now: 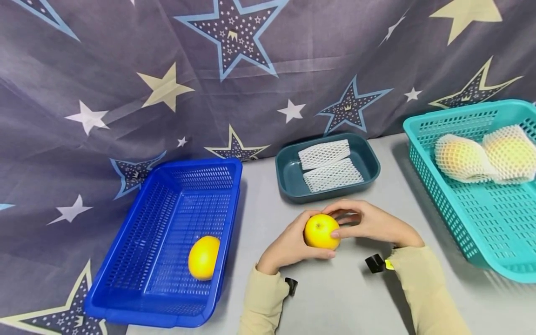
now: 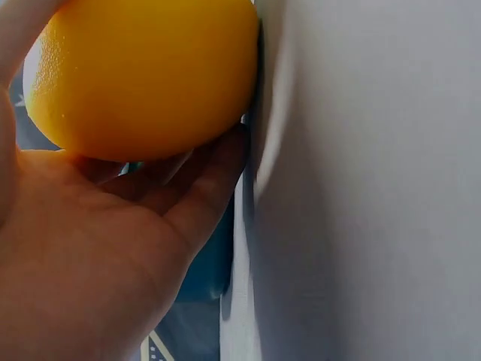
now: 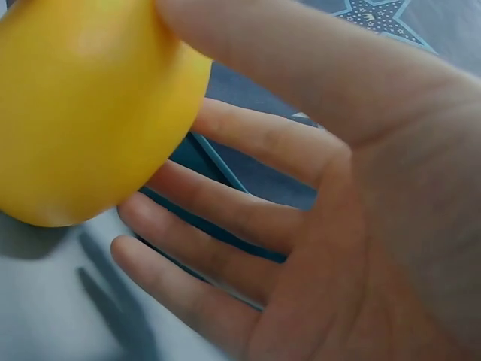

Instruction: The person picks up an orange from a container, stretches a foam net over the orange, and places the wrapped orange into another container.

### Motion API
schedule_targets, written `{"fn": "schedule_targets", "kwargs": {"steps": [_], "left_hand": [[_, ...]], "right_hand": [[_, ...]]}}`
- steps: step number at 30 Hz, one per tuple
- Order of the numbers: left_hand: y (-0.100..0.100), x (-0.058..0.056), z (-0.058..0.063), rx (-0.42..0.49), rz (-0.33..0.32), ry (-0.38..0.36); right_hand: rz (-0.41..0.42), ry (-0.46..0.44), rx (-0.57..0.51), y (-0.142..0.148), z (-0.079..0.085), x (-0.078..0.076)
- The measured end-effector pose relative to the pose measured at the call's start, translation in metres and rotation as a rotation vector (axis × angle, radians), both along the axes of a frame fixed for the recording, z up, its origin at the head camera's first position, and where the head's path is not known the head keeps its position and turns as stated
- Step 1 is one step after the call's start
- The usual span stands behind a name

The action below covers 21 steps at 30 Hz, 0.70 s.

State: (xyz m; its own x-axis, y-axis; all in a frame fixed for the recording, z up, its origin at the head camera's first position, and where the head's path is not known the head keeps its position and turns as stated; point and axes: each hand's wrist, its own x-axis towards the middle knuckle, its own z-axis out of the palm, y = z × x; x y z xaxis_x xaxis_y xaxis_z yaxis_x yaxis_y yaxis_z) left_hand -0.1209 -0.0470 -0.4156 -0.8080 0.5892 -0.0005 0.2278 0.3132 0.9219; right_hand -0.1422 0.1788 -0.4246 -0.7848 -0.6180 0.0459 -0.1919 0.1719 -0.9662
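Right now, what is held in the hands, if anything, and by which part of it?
A round yellow fruit, by its sides: the left hand holds its left side, the right hand its right.

Between the left hand [image 1: 290, 243] and right hand [image 1: 369, 223], a smooth, softly glossy orange [image 1: 321, 231]; beyond them, matt foam-net sleeves [image 1: 333, 175] in a smooth plastic tray [image 1: 289, 170].

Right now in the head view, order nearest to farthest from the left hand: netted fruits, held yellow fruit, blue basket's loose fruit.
1. Held yellow fruit: touching the left hand.
2. Loose fruit: left, in the blue basket.
3. Netted fruits: right, in the turquoise basket.
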Motion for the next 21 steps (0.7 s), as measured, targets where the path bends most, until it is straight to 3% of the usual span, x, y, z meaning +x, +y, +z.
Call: {"fn": "schedule_targets", "kwargs": {"steps": [3,9,13,21], "left_hand": [[-0.003,-0.001,0.0,-0.013,0.018,-0.008],[-0.002,-0.009,-0.023,-0.042,0.033,0.042],[-0.001,-0.011,-0.026,-0.04,0.027,0.033],[-0.001,-0.011,-0.021,-0.057,-0.016,-0.044]], "right_hand": [[0.006,-0.003,0.001,-0.002,0.002,-0.001],[-0.015,0.063,0.032,0.001,0.012,-0.003],[-0.106,0.153,0.094,0.0,0.026,-0.016],[-0.272,0.306,0.279,-0.001,0.048,-0.046]]}}
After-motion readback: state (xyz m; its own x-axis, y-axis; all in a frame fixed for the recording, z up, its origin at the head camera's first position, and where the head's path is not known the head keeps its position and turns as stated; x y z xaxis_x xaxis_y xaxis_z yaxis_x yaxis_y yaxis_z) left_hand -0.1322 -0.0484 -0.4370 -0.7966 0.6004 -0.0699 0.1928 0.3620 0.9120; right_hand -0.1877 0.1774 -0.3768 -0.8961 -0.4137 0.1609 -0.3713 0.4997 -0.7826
